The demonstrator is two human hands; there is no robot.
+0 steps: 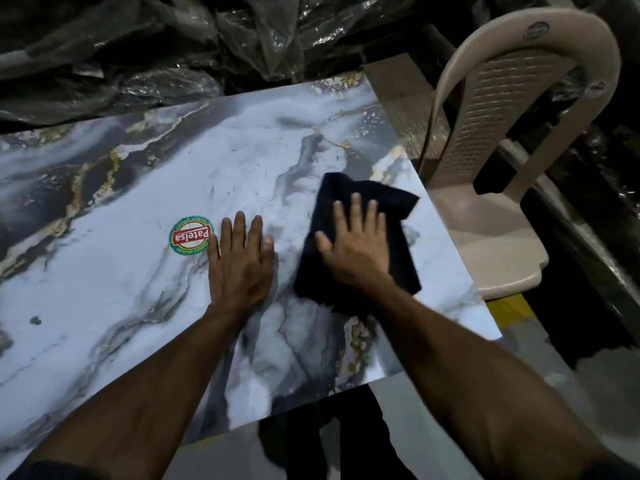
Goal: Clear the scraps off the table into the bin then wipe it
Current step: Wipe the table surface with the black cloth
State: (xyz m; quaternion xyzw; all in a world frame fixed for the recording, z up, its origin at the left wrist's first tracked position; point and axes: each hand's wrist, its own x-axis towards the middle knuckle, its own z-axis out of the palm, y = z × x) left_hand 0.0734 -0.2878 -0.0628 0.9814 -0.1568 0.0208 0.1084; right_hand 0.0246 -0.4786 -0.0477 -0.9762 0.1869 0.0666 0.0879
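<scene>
A marble-patterned table top (138, 289) in white, grey and gold fills most of the view. My right hand (356, 240) lies flat with spread fingers on a black cloth (346, 199), pressing it onto the table near the right edge. My left hand (240, 261) rests palm down on the bare table just left of the cloth, holding nothing. A few tiny dark specks (242, 164) dot the surface beyond my hands. No bin is in view.
A round red-and-green sticker (189, 237) sits on the table left of my left hand. A beige plastic chair (512, 140) stands against the table's right edge. Crumpled dark plastic sheeting (156, 53) lies along the far side. Grey floor (571, 368) shows at lower right.
</scene>
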